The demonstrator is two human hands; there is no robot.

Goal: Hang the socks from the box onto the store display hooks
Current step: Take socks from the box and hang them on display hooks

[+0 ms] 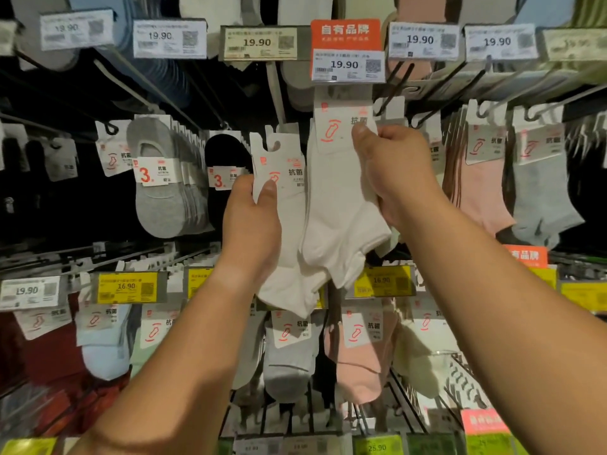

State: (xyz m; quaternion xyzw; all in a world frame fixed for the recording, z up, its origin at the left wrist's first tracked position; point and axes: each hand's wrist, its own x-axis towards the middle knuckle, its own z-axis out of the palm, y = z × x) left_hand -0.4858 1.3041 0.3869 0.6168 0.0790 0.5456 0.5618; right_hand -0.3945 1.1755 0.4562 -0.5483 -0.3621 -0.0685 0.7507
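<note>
My left hand grips a pack of white socks by its white card header, thumb on the front of the card. The header's hook slot is free, below and left of the hook. My right hand pinches the card of a second white sock pack, raised higher under the 19.90 price tag with the orange sign. That card's top sits just under the tag, where the hook end is hidden. The box is out of view.
Rows of display hooks carry grey, black, pink and light grey socks to either side. A lower row holds blue, white and pink packs behind yellow 16.90 tags. Metal hook rods slant toward me.
</note>
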